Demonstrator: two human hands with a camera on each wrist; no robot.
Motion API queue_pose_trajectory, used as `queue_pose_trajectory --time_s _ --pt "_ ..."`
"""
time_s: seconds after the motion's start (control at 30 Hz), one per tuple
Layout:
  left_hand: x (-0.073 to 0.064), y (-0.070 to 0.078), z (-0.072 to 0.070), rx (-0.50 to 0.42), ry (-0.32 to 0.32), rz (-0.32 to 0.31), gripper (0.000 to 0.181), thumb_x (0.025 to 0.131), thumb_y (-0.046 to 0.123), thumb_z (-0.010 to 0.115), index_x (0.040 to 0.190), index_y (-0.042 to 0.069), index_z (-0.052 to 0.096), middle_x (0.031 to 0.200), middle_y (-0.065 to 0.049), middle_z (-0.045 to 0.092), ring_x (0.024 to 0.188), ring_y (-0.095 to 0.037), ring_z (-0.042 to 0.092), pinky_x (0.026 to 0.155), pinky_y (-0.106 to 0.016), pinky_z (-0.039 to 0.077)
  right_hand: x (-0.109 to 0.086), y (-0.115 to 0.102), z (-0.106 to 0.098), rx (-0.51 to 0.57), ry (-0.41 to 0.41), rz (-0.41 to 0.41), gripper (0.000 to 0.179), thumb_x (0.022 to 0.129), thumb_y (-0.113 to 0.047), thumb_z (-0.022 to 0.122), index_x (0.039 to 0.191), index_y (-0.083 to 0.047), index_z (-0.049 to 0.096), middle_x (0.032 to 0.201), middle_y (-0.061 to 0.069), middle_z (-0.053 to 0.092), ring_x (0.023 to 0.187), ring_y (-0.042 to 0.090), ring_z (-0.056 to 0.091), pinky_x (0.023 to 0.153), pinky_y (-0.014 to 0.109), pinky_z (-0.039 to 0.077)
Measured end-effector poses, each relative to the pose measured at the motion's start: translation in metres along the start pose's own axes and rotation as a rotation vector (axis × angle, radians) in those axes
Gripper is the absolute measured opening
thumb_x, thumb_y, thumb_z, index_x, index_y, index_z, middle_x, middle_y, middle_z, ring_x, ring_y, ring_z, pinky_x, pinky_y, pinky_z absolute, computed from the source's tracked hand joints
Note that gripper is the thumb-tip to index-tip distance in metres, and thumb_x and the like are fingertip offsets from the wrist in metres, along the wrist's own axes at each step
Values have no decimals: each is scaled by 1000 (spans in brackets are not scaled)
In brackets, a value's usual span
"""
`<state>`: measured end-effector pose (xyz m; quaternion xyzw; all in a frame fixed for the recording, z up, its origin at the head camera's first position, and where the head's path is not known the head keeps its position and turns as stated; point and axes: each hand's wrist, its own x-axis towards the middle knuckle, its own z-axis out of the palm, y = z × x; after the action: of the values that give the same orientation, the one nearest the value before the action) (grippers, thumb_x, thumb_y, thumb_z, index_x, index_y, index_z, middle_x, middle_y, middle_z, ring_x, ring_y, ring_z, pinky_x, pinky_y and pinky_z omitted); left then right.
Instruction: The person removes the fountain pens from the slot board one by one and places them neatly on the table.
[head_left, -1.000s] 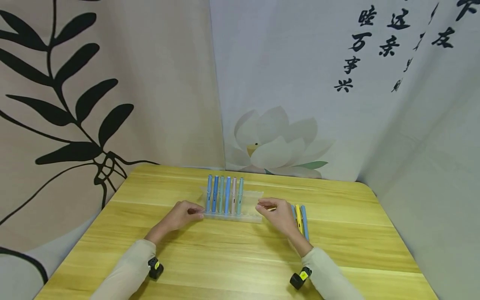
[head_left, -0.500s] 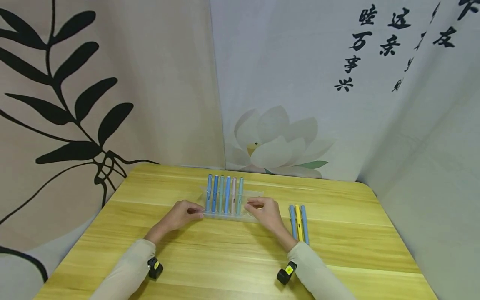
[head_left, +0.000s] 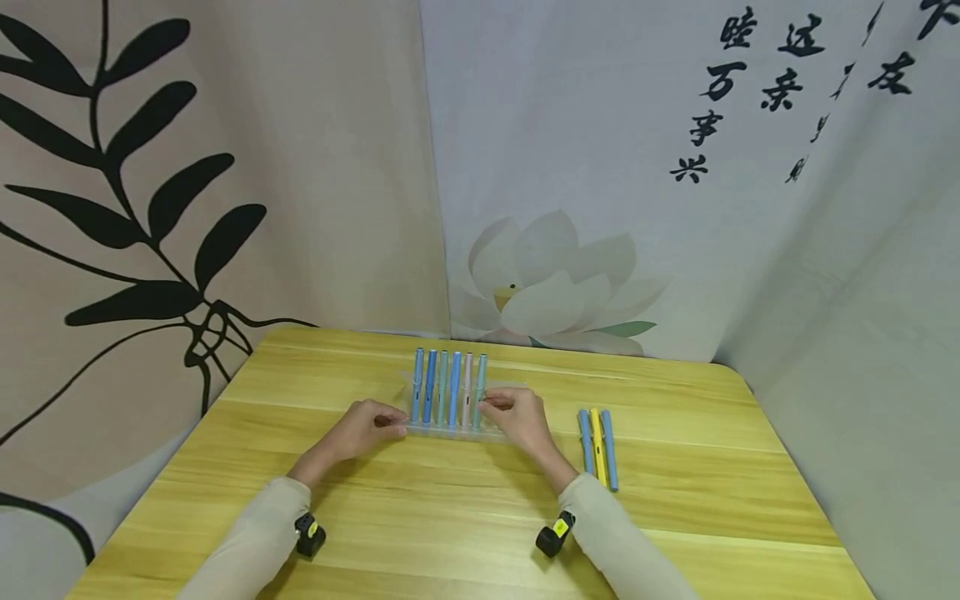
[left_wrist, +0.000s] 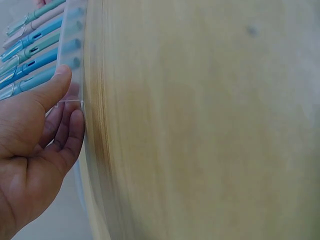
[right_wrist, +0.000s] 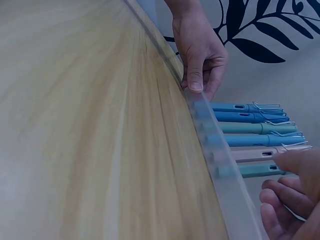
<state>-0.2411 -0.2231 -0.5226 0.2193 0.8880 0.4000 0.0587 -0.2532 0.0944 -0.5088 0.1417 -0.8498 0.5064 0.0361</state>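
A clear plastic pen stand (head_left: 495, 435) sits on the table and holds a row of several upright pens in blue, green and pink. My left hand (head_left: 369, 432) pinches the stand's left end, with the thumb on its front rim in the left wrist view. My right hand (head_left: 519, 418) is at the rightmost pen, a teal one (right_wrist: 257, 170). In the right wrist view its thumb and fingers lie on either side of that pen's upper part. Whether they press on it cannot be made out.
To the right of the right forearm lie two blue pens (head_left: 609, 450) with a yellow pen (head_left: 597, 446) between them. The wooden table (head_left: 420, 525) reaches back to a printed curtain (head_left: 360, 167).
My right hand has moved left along the stand, from its right end to the rightmost teal pen. The left hand has stayed at the stand's left end.
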Motion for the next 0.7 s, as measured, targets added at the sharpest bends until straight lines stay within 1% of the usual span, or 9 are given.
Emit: queue_pose_trajectory --time_s 0.13,0.27,0.37,0.5,0.7 --pt "0 0 0 1 2 -5 29 98 21 70 120 1 75 114 -10 75 102 -23 70 88 -40 59 2 -1 4 -12 11 -3 25 94 -22 77 112 -6 79 101 8 78 90 22 75 77 36 62" --pt "0 1 0 -1 1 -8 28 98 20 71 119 1 75 113 -10 75 101 -22 70 88 -40 59 4 -2 7 -22 19 12 23 93 -21 77 109 -5 79 98 8 79 88 21 75 76 36 62" --pt "0 2 0 2 2 -8 27 98 19 71 118 1 75 112 -10 76 101 -22 70 87 -39 59 4 -2 8 -29 19 3 22 93 -20 77 108 -4 79 96 8 79 86 21 75 74 35 62" --pt "0 3 0 5 4 -10 27 98 18 71 118 1 75 112 -10 76 100 -22 70 87 -39 59 4 -1 10 -43 29 -5 20 93 -19 77 105 -3 80 94 8 79 84 20 75 73 34 62" --pt "0 3 0 9 9 -3 27 98 18 71 118 1 75 113 -11 76 100 -22 71 87 -40 59 5 -1 11 -44 32 15 20 93 -20 77 105 -4 79 94 7 78 86 20 75 75 35 62"
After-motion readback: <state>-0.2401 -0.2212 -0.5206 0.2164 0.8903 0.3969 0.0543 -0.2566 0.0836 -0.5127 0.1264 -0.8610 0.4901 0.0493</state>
